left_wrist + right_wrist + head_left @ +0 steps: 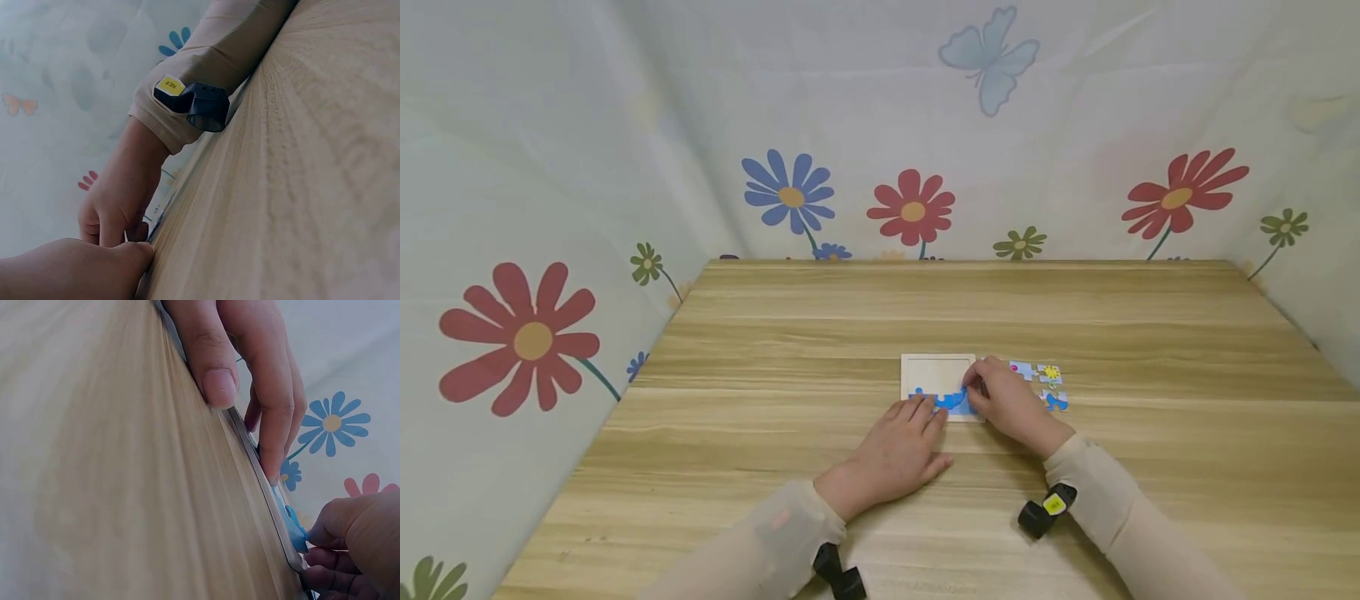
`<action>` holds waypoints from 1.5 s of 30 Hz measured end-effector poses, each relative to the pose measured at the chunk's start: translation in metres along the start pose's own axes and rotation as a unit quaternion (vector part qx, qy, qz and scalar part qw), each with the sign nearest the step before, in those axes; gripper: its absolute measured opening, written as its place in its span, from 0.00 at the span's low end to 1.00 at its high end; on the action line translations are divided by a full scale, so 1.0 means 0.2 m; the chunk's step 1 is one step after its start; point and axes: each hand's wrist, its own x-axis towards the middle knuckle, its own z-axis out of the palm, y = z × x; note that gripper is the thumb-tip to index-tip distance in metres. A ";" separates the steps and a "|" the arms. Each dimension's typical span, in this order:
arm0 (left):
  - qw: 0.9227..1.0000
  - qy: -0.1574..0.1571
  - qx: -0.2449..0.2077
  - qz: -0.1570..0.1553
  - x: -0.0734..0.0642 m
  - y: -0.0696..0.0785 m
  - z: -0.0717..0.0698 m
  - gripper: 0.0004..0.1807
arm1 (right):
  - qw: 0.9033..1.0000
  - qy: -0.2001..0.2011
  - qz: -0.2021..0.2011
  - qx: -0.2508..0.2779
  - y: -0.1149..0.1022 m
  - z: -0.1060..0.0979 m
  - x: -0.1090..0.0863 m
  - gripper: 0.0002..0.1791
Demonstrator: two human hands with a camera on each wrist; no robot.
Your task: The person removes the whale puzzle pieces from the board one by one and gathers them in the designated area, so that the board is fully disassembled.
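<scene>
"Left hand (895, 450)?"
"Fingers extended, thumb apart; fingertips on the blue pieces (953, 402), near side of the puzzle tray (938, 375)."
"Right hand (1011, 404)?"
"Curled at the tray's right edge; whether pinching anything, I cannot tell remotely."
"Loose pieces (1051, 372)?"
"On the table (775, 333), right of the tray."

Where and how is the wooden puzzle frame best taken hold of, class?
Probably by the far-left corner of the wooden frame, pinching its rim from the left: the frame lies flat, its border is bare there, while the left hand lies over the near-left part and the right hand covers much of the right edge.
</scene>
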 end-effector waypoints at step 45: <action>1.000 -0.006 -0.011 -0.005 -0.01 0.01 -0.01 0.35 | 0.981 -0.045 -0.003 0.189 -0.01 -0.30 -0.04 0.05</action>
